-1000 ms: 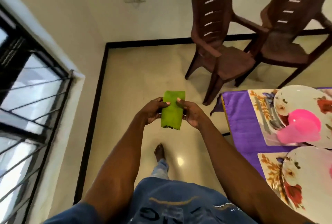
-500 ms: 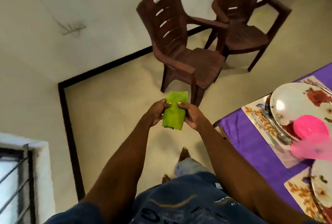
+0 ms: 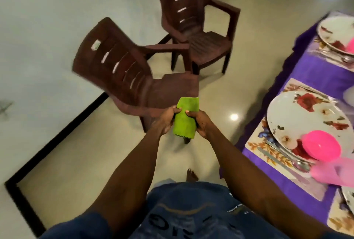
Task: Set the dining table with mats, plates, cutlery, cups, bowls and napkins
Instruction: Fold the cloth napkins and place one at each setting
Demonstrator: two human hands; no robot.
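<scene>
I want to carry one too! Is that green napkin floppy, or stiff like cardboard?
Probably floppy: the green napkin is folded cloth, and it curves where the left hand and right hand pinch its sides. It looks light, since fingertips alone hold it up. Let go, and it would likely unfold.

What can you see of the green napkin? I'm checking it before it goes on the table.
The green napkin looks like soft cloth, folded into a narrow upright strip with a zigzag-cut lower edge. It is held in the air above the floor, left of the table, with the left hand and right hand gripping its sides, thumbs on its front.
</scene>
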